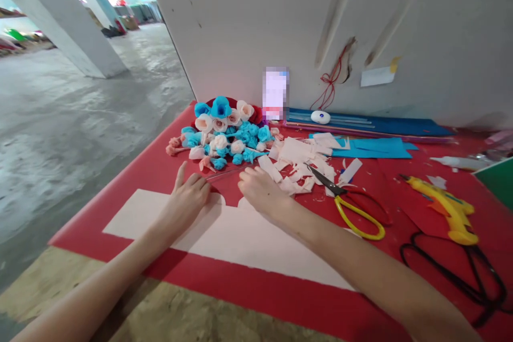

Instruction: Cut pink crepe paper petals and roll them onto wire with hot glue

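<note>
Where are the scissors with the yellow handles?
In the head view, the yellow-handled scissors lie on the red sheet just right of the right hand, between the white paper scraps and the yellow glue gun.

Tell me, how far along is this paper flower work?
Done: a pile of rolled paper flowers sits by the wall, with white scraps beside the scissors. In hand: the left hand and right hand rest on a red paper piece at the edge of a white sheet. Left, probably: the blue sheets lie flat and the glue gun lies untouched.
</note>
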A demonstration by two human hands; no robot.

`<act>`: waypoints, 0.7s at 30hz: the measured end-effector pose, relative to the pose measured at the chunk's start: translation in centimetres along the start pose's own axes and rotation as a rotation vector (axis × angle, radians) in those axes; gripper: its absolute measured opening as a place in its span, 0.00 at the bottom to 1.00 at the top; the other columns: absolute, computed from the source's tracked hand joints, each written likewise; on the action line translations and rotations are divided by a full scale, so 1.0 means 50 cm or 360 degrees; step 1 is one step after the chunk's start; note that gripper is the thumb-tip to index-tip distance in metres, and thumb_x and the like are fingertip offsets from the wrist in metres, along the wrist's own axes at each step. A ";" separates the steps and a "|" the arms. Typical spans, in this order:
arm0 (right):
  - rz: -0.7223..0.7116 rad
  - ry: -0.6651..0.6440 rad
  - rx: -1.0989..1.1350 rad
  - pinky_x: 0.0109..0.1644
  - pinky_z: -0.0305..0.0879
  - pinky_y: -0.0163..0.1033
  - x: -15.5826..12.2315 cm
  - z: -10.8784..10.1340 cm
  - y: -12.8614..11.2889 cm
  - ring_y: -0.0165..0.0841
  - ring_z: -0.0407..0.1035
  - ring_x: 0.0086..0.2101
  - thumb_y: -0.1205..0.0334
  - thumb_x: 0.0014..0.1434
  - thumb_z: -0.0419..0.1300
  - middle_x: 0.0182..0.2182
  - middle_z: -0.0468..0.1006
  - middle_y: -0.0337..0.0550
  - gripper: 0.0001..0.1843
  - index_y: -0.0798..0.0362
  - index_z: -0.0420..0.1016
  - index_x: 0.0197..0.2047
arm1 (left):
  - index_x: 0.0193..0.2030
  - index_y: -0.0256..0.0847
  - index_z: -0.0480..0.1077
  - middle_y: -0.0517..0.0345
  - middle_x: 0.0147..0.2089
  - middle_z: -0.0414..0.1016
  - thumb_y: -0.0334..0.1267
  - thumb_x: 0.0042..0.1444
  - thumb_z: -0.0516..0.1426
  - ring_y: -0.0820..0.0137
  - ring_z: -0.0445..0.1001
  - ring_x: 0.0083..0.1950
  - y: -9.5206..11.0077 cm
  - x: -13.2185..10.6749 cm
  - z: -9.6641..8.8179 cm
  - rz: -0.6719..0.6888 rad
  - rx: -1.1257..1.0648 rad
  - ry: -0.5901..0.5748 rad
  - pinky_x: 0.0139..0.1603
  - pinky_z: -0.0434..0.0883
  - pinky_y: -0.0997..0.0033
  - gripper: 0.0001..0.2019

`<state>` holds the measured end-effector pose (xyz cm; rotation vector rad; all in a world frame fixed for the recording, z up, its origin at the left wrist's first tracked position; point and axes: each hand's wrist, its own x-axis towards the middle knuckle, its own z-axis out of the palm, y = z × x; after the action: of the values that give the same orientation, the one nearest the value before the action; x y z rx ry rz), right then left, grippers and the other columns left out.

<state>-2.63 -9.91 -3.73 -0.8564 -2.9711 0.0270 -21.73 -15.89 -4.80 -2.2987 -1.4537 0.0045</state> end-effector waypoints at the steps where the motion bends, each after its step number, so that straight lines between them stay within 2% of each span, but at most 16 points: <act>1: -0.0012 -0.0052 -0.0045 0.45 0.66 0.46 0.006 -0.004 -0.007 0.35 0.67 0.42 0.60 0.60 0.54 0.44 0.70 0.47 0.14 0.58 0.67 0.47 | 0.27 0.36 0.69 0.51 0.27 0.71 0.26 0.53 0.50 0.58 0.70 0.35 -0.001 0.000 0.001 -0.0003 -0.0011 0.0014 0.59 0.49 0.39 0.09; 7: 0.0038 -0.0246 -0.0114 0.43 0.67 0.44 0.019 -0.023 -0.041 0.34 0.68 0.41 0.60 0.60 0.54 0.44 0.70 0.47 0.15 0.59 0.67 0.48 | 0.28 0.38 0.69 0.52 0.27 0.72 0.30 0.53 0.51 0.58 0.70 0.35 -0.004 -0.004 0.010 -0.0005 -0.0093 0.0080 0.59 0.48 0.39 0.07; 10: 0.0101 -0.0235 -0.0021 0.43 0.67 0.44 0.021 -0.021 -0.041 0.34 0.68 0.41 0.59 0.59 0.54 0.44 0.70 0.48 0.15 0.59 0.66 0.48 | 0.30 0.39 0.70 0.53 0.28 0.73 0.32 0.54 0.51 0.59 0.71 0.36 -0.005 -0.006 0.013 -0.0011 -0.0129 0.0124 0.60 0.47 0.40 0.07; 12: 0.0147 -0.0173 0.0086 0.42 0.68 0.44 0.021 -0.019 -0.034 0.34 0.68 0.40 0.60 0.59 0.54 0.44 0.70 0.48 0.15 0.59 0.67 0.48 | 0.37 0.38 0.70 0.51 0.35 0.74 0.32 0.55 0.50 0.58 0.71 0.40 -0.004 -0.006 0.010 -0.0070 -0.0157 0.0204 0.60 0.48 0.41 0.08; 14: 0.0209 -0.0050 0.0226 0.41 0.68 0.43 0.018 -0.022 -0.019 0.33 0.68 0.39 0.59 0.59 0.54 0.43 0.71 0.47 0.15 0.59 0.67 0.47 | 0.49 0.36 0.65 0.47 0.46 0.72 0.33 0.57 0.50 0.57 0.70 0.47 -0.004 -0.005 0.005 -0.0177 -0.0202 0.0337 0.60 0.50 0.43 0.13; 16: 0.0289 0.0138 0.0406 0.41 0.67 0.43 0.012 -0.032 0.003 0.33 0.68 0.38 0.61 0.60 0.54 0.40 0.71 0.45 0.12 0.59 0.68 0.44 | 0.58 0.35 0.56 0.45 0.53 0.66 0.35 0.57 0.51 0.56 0.66 0.53 -0.005 -0.004 0.000 -0.0290 -0.0267 0.0490 0.61 0.50 0.45 0.22; 18: 0.0378 0.0370 0.0630 0.40 0.67 0.42 -0.001 -0.048 0.027 0.32 0.69 0.36 0.64 0.60 0.52 0.35 0.72 0.44 0.08 0.59 0.66 0.40 | 0.60 0.36 0.51 0.46 0.53 0.64 0.36 0.56 0.52 0.56 0.64 0.54 -0.005 -0.006 0.000 -0.0343 -0.0348 0.0604 0.62 0.50 0.46 0.25; 21: 0.0484 0.0698 0.1042 0.33 0.67 0.35 -0.038 -0.074 0.053 0.27 0.69 0.30 0.67 0.60 0.46 0.30 0.71 0.41 0.04 0.55 0.58 0.39 | 0.59 0.38 0.53 0.48 0.50 0.65 0.33 0.56 0.52 0.58 0.65 0.52 0.000 -0.008 0.005 -0.0280 -0.0518 0.0662 0.62 0.52 0.47 0.23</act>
<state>0.58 -8.67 -0.20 -1.0241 -2.1809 0.6797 -21.96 -16.13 -5.13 -2.2186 -1.5053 -0.7652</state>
